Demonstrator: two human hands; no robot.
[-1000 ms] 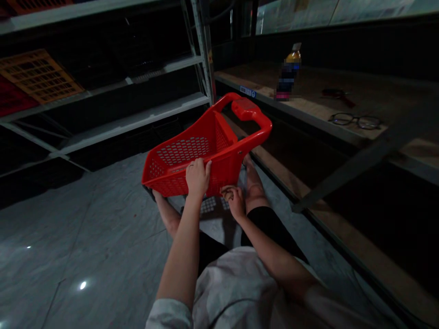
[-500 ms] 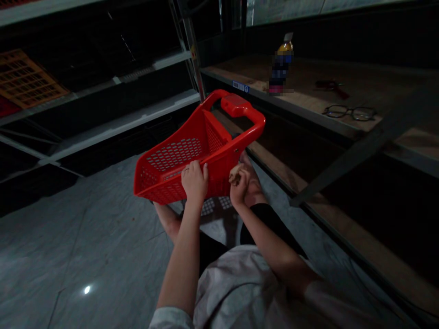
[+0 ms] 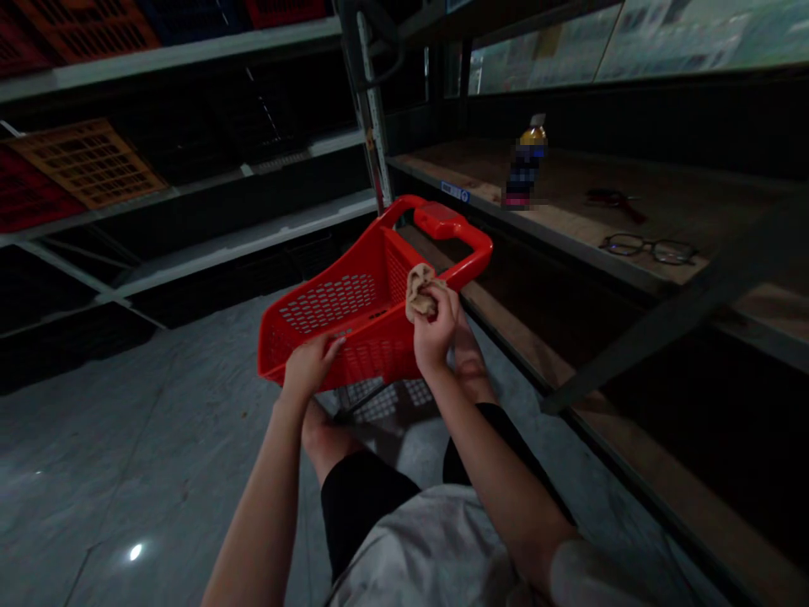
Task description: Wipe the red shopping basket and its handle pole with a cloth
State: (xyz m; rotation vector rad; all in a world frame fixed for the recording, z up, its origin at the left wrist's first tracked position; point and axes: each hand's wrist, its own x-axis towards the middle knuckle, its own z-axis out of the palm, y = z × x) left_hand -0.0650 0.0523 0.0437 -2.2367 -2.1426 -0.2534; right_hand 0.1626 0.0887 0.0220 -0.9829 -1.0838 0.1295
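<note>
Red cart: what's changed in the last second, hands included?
The left hand has shifted along the near rim of the red cart, away from the handle. The right hand has risen from low on the cart to rim height, near the handle. Unchanged: tan cloth in the right hand's grip; bottle and glasses on the shelf.

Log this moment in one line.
left hand: touching red plastic cart; right hand: holding crumpled tan cloth; black eyeglasses: on brown shelf

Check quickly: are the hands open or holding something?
Left hand: holding the red shopping cart by its near edge.
Right hand: closed on a tan cloth.
</note>
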